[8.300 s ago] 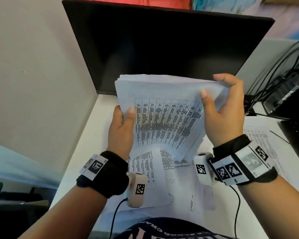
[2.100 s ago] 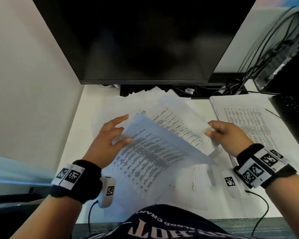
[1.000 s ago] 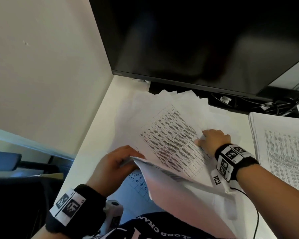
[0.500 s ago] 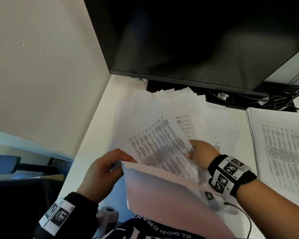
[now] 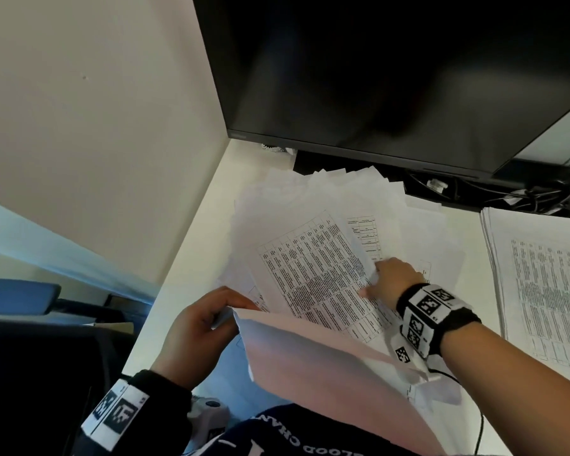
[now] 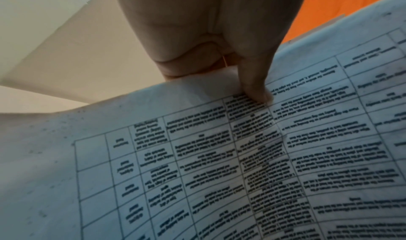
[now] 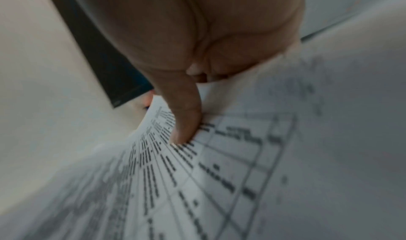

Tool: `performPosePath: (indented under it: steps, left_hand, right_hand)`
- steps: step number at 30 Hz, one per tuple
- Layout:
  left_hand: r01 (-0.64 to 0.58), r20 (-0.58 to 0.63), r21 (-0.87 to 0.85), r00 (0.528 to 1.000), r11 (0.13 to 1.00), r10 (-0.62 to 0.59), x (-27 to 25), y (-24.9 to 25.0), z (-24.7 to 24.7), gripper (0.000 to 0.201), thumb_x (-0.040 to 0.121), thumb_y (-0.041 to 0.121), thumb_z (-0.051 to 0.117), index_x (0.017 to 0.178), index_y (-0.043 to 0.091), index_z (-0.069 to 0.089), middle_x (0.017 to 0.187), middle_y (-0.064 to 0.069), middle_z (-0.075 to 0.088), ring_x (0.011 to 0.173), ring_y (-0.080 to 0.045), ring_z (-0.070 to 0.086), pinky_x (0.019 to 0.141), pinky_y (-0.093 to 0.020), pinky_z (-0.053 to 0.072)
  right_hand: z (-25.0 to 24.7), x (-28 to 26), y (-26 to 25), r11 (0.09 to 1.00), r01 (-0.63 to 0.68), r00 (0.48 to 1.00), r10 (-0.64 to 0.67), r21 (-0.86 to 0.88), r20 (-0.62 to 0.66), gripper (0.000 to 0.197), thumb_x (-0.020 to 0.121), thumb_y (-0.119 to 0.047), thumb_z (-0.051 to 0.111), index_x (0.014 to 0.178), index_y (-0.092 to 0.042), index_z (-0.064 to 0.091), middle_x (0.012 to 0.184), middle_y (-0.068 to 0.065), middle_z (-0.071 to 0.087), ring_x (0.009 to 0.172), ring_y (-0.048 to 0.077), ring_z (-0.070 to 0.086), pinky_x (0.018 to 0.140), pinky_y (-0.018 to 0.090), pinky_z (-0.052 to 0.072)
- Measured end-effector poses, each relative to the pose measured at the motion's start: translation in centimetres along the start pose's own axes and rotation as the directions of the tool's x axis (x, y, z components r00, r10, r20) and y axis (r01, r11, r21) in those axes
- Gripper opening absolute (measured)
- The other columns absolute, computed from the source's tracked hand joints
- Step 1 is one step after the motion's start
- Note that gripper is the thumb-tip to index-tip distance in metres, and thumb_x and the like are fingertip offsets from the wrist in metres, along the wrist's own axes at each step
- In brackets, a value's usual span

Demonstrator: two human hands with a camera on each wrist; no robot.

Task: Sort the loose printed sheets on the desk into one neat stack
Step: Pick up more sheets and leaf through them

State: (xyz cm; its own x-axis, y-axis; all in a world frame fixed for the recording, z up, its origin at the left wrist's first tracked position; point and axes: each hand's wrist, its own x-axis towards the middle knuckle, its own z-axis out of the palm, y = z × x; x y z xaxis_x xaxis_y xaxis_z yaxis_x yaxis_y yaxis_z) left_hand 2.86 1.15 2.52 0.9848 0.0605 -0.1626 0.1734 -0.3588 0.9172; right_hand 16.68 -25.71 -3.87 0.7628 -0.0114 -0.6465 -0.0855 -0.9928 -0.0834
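Loose printed sheets (image 5: 339, 205) lie fanned on the white desk (image 5: 191, 258) under the monitor. My left hand (image 5: 208, 320) pinches the corner of a lifted sheet (image 5: 316, 366), blank side up; the left wrist view shows its printed table (image 6: 241, 156) under my thumb. My right hand (image 5: 380, 278) pinches the right edge of the top sheet with a table (image 5: 313, 274) on the pile; in the right wrist view the thumb presses onto that sheet (image 7: 197, 174). A neater stack (image 5: 547, 291) lies at the right.
A large black monitor (image 5: 392, 70) hangs over the back of the desk, its base and cables (image 5: 494, 192) behind the pile. A beige wall (image 5: 96, 126) bounds the left side. A dark chair (image 5: 30, 324) stands below the desk's left edge.
My right hand has drawn the top table sheet slightly toward me, uncovering another printed sheet beneath. The left hand still holds the lifted sheet near my body.
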Motion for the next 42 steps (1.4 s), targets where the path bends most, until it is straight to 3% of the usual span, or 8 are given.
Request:
performPosePath:
  steps: [7,15,18,23,26,31,37,42]
  left_hand:
    - [0.006,-0.057,-0.096,0.998,0.995,-0.011,-1.1,0.0,-0.8,0.018,0.062,0.022,0.061,0.073,0.033,0.069,0.08,0.004,0.071,0.078,-0.022,0.066,0.073,-0.043,0.052]
    - [-0.014,-0.096,-0.069,0.995,0.998,0.007,-1.3,-0.2,-1.1,0.024,0.059,0.034,0.053,0.076,0.027,0.069,0.076,-0.003,0.07,0.076,-0.026,0.066,0.07,-0.045,0.055]
    - [-0.014,-0.112,-0.043,0.994,0.999,0.009,-1.3,-0.3,-1.4,0.024,0.06,0.035,0.053,0.076,0.028,0.068,0.075,-0.001,0.07,0.074,-0.024,0.065,0.068,-0.039,0.055]
    - [0.033,-0.159,-0.037,0.986,0.999,-0.039,-1.0,-1.3,-1.7,0.033,0.066,0.05,0.062,0.077,0.02,0.067,0.077,-0.018,0.066,0.079,-0.042,0.061,0.076,-0.058,0.052]
    - [0.048,-0.218,-0.053,0.974,0.997,-0.058,-0.3,-0.9,-1.9,0.036,0.063,0.056,0.063,0.078,0.024,0.066,0.08,-0.019,0.067,0.079,-0.035,0.065,0.076,-0.049,0.053]
    - [0.024,-0.306,-0.135,0.95,0.991,-0.065,2.9,1.2,-2.6,0.011,0.086,0.018,0.067,0.092,0.027,0.068,0.085,0.011,0.074,0.079,-0.006,0.067,0.073,-0.028,0.055]
    - [0.107,-0.304,-0.083,0.944,0.991,-0.128,8.8,1.1,-0.3,0.022,0.092,0.038,0.054,0.107,0.027,0.065,0.099,0.004,0.072,0.095,-0.02,0.067,0.087,-0.046,0.053]
    - [0.222,-0.193,-0.112,0.951,0.969,-0.24,10.7,1.0,4.5,0.034,0.095,0.038,0.049,0.122,0.017,0.05,0.114,-0.003,0.062,0.106,-0.027,0.058,0.099,-0.045,0.045]
  right_hand:
    - [-3.5,-2.4,2.0,0.806,-0.059,0.98,0.16,0.589,-0.121,0.053,0.088,-0.023,0.064,0.132,0.001,0.047,0.133,0.016,0.054,0.121,0.032,0.051,0.091,0.029,0.037]
    - [-0.9,0.5,-0.8,0.939,-0.165,0.986,0.165,0.303,0.027,0.078,0.083,-0.036,0.067,0.141,0.001,0.032,0.143,0.016,0.043,0.13,0.03,0.043,0.106,0.036,0.036]
    - [-0.1,1.2,-1.9,0.886,-0.174,0.983,0.127,0.429,0.135,0.085,0.08,-0.039,0.07,0.143,0.0,0.029,0.146,0.016,0.039,0.132,0.032,0.041,0.106,0.037,0.036]
    - [0.8,1.0,-2.6,0.854,-0.108,0.993,0.114,0.509,0.02,0.06,0.095,-0.043,0.046,0.134,0.002,0.043,0.14,0.018,0.047,0.123,0.033,0.049,0.099,0.036,0.041]
    - [1.1,0.8,-1.4,0.837,-0.024,0.994,0.078,0.547,-0.076,0.031,0.09,-0.03,0.06,0.11,-0.006,0.059,0.114,0.011,0.064,0.094,0.027,0.06,0.079,0.032,0.047]
    - [1.6,-0.9,2.6,0.676,-0.065,0.987,0.154,0.734,-0.054,0.027,0.087,-0.013,0.061,0.115,-0.009,0.06,0.12,0.01,0.062,0.109,0.031,0.058,0.098,0.038,0.044]
    - [3.2,-2.2,5.6,0.169,-0.04,0.993,0.116,0.985,0.021,0.025,0.076,-0.014,0.073,0.098,-0.025,0.07,0.11,0.005,0.071,0.106,0.028,0.063,0.1,0.056,0.042]
    - [3.2,-4.2,4.8,0.081,0.074,0.997,0.018,0.994,-0.076,0.039,0.064,-0.004,0.074,0.101,-0.015,0.07,0.099,0.006,0.074,0.097,0.029,0.067,0.09,0.044,0.051]
